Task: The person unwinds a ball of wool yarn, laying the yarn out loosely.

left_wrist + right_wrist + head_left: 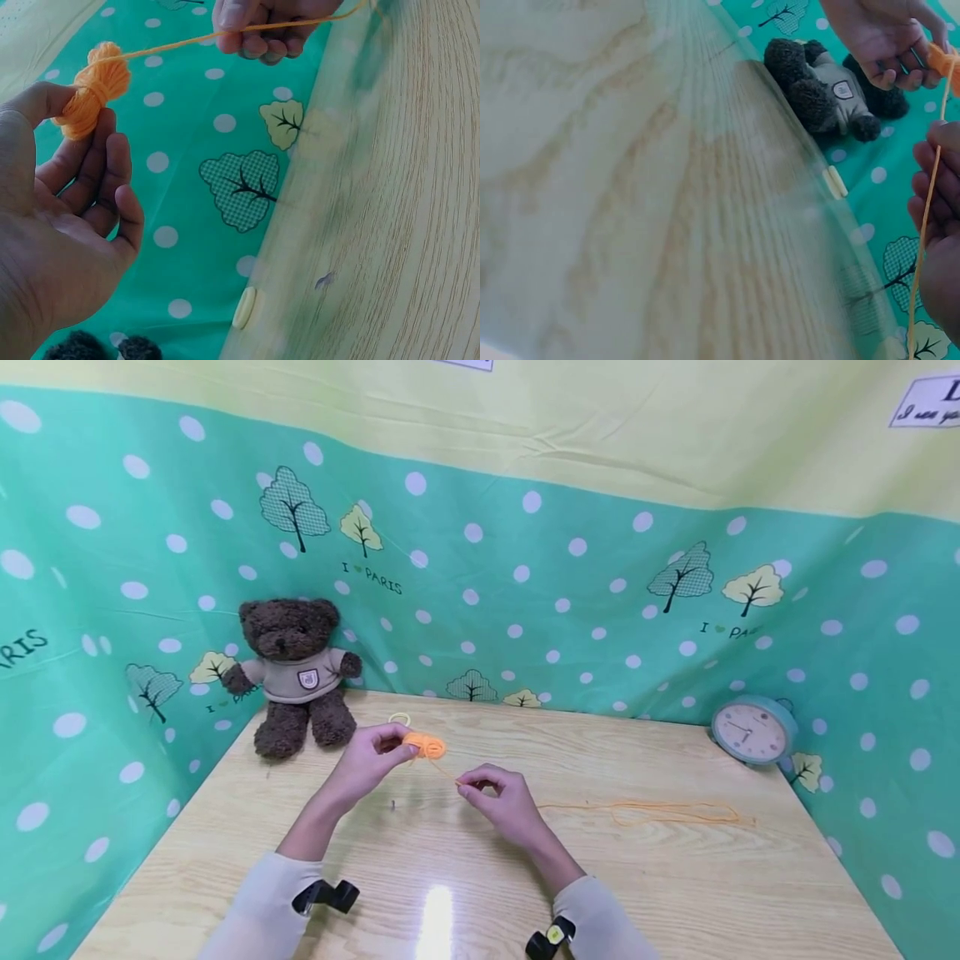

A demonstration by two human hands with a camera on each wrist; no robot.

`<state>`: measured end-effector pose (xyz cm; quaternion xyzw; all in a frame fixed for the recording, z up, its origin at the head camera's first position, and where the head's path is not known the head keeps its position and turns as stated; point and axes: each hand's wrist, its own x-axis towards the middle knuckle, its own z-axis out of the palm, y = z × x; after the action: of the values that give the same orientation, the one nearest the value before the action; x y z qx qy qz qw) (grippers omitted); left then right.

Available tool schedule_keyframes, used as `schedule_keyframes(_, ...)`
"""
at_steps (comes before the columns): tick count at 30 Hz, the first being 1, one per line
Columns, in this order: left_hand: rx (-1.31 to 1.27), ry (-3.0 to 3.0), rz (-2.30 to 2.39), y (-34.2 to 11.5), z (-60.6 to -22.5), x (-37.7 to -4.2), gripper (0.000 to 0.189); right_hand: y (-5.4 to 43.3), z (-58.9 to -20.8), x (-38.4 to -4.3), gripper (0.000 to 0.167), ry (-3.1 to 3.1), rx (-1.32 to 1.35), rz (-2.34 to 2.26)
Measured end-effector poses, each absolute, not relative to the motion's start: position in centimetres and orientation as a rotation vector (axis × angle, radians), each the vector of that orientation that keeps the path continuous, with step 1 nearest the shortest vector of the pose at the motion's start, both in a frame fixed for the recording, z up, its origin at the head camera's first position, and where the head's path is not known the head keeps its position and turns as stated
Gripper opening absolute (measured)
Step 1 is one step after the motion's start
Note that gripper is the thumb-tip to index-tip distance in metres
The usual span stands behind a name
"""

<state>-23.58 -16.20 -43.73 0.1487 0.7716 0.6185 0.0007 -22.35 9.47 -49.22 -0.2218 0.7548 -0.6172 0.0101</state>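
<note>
My left hand (pixel 372 758) pinches a small bundle of orange yarn (pixel 427 746) between thumb and fingers, held up over the table. In the left wrist view the yarn bundle (pixel 96 90) has strands wound round its middle, giving it a waist. A single strand (pixel 180 45) runs taut from the bundle to my right hand (pixel 501 800), which pinches it between thumb and forefinger. Beyond the right hand the strand trails down to a loose length of orange yarn (pixel 675 812) lying on the table at the right.
A pale yellow ring (pixel 400 718) lies on the wooden table (pixel 465 852) behind my left hand. A dark brown teddy bear (pixel 296 677) in a grey shirt sits at the back left. A round blue clock (pixel 753 731) stands at the back right, before the green dotted curtain (pixel 525 610).
</note>
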Motion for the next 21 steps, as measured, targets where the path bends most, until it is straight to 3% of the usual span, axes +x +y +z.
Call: schedule_keyframes(21,0.434,2.44,1.943,-16.4,-43.7,-23.5,0.017,13.7,-45.9,-23.3,0.018,2.394,-0.493,-2.149)
